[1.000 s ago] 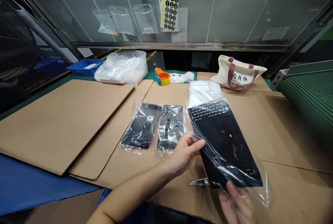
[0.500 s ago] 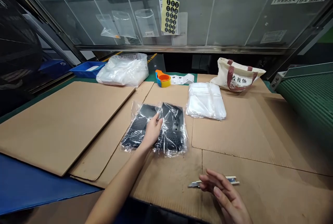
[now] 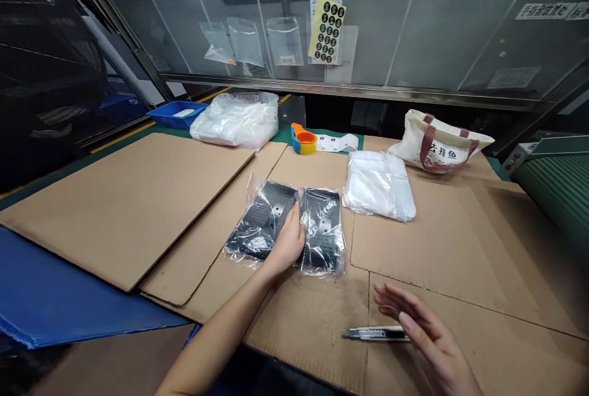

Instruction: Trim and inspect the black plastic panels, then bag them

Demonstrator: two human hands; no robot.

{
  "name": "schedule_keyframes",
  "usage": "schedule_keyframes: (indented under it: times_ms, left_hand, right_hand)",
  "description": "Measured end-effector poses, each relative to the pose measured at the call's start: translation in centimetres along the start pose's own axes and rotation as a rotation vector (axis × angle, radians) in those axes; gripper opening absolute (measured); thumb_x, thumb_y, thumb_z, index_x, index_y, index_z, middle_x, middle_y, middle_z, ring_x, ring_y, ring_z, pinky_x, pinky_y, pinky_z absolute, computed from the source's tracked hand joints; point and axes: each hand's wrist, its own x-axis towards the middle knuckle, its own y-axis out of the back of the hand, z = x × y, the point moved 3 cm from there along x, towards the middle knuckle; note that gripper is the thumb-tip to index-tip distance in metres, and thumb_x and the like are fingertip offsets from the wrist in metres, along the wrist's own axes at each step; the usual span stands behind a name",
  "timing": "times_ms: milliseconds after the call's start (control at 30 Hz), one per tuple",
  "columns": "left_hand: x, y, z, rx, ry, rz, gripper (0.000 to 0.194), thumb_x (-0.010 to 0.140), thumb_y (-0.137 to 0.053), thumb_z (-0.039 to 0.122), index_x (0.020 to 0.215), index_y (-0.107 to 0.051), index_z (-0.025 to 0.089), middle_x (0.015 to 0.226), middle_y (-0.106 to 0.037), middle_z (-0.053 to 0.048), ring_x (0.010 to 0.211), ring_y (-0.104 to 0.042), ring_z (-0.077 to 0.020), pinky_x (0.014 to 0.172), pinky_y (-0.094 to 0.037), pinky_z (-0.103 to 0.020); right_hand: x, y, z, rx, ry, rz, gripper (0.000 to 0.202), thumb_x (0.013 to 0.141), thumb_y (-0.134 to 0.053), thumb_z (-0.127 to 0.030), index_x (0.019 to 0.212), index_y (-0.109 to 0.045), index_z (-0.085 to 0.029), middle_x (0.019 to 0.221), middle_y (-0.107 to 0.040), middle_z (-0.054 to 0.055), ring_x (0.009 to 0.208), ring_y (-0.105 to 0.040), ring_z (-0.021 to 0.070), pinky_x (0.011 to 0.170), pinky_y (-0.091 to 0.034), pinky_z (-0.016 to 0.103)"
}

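Note:
Two black plastic panels with slots and small holes, each in a clear plastic bag, lie side by side on the cardboard. My left hand [image 3: 289, 241] reaches in where they meet, its fingers closed at the inner edge of the left bagged panel [image 3: 262, 218]. The right bagged panel [image 3: 324, 230] lies close against the back of that hand. Near the front edge, my right hand [image 3: 423, 331] hovers with fingers apart and nothing in them. A utility knife [image 3: 375, 334] lies just left of it, its far end hidden behind the hand.
Flat clear bags [image 3: 380, 186] are stacked behind the panels. Farther back stand a tape dispenser [image 3: 304, 140], a canvas bag [image 3: 442, 143], a plastic-wrapped bundle [image 3: 237, 120] and a blue tray [image 3: 172, 115]. A large cardboard sheet [image 3: 129, 193] covers the left, and a green conveyor [image 3: 556, 169] runs at right.
The view has turned slightly left, so the scene sits farther right. My right hand has moved a little right, uncovering more of the knife. My left hand stays at the bagged panels.

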Motion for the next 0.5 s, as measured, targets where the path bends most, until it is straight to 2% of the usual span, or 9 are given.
schedule_keyframes:
  times_ms: [100, 167, 233, 300, 367, 500]
  left_hand:
    - [-0.3, 0.7, 1.3, 0.066, -0.08, 0.048, 0.053, 0.093, -0.033, 0.017, 0.145, -0.032, 0.009, 0.152, -0.036, -0.019, 0.142, -0.033, -0.025, 0.116, -0.032, -0.044]
    - [-0.7, 1.6, 2.6, 0.191, -0.195, 0.118, 0.047, 0.095, -0.03, 0.016, 0.14, -0.041, 0.009, 0.148, -0.042, -0.018, 0.14, -0.036, -0.0241, 0.115, -0.033, -0.043]
    - [-1.1, 2.4, 3.7, 0.367, -0.267, 0.182, 0.043, 0.096, -0.03, 0.017, 0.135, -0.049, 0.01, 0.143, -0.05, -0.016, 0.137, -0.04, -0.0259, 0.115, -0.033, -0.048]
    - [-1.4, 3.1, 4.1, 0.539, -0.236, 0.191, 0.041, 0.097, -0.035, 0.021, 0.134, -0.051, 0.013, 0.141, -0.052, -0.014, 0.137, -0.04, -0.0306, 0.114, -0.029, -0.057]
    - [-1.5, 3.6, 3.8, 0.678, -0.154, 0.147, 0.042, 0.097, -0.039, 0.026, 0.135, -0.051, 0.015, 0.141, -0.053, -0.015, 0.136, -0.04, -0.0345, 0.112, -0.025, -0.065]
    - [-1.5, 5.0, 2.5, 0.784, -0.031, 0.088, 0.038, 0.097, -0.04, 0.028, 0.13, -0.057, 0.019, 0.131, -0.06, -0.014, 0.131, -0.045, -0.0348, 0.109, -0.026, -0.065]
  right_hand:
    - [1.3, -0.8, -1.7, -0.135, -0.007, -0.002, 0.04, 0.086, -0.063, -0.048, 0.123, -0.066, -0.033, 0.136, -0.059, 0.007, 0.121, -0.059, 0.0264, 0.103, -0.048, 0.038]
    - [2.0, -1.4, -2.3, -0.184, -0.005, 0.0, 0.042, 0.086, -0.063, -0.05, 0.123, -0.065, -0.033, 0.138, -0.058, 0.006, 0.122, -0.058, 0.0268, 0.104, -0.047, 0.038]
    - [2.6, -1.8, -2.3, -0.221, 0.006, -0.038, 0.042, 0.085, -0.063, -0.051, 0.124, -0.065, -0.034, 0.137, -0.058, 0.006, 0.121, -0.059, 0.0264, 0.102, -0.048, 0.036]
    - [3.0, -2.0, -1.9, -0.253, 0.021, -0.081, 0.041, 0.086, -0.062, -0.05, 0.124, -0.065, -0.036, 0.137, -0.059, 0.005, 0.12, -0.06, 0.0254, 0.1, -0.05, 0.032]
    - [3.2, -2.0, -1.3, -0.265, 0.026, -0.083, 0.04, 0.087, -0.061, -0.049, 0.124, -0.065, -0.036, 0.136, -0.06, 0.005, 0.118, -0.061, 0.0246, 0.099, -0.05, 0.03]
    - [3.3, -1.6, -0.7, -0.272, -0.01, -0.068, 0.041, 0.085, -0.062, -0.051, 0.121, -0.068, -0.032, 0.13, -0.064, 0.007, 0.114, -0.064, 0.0244, 0.096, -0.051, 0.025]
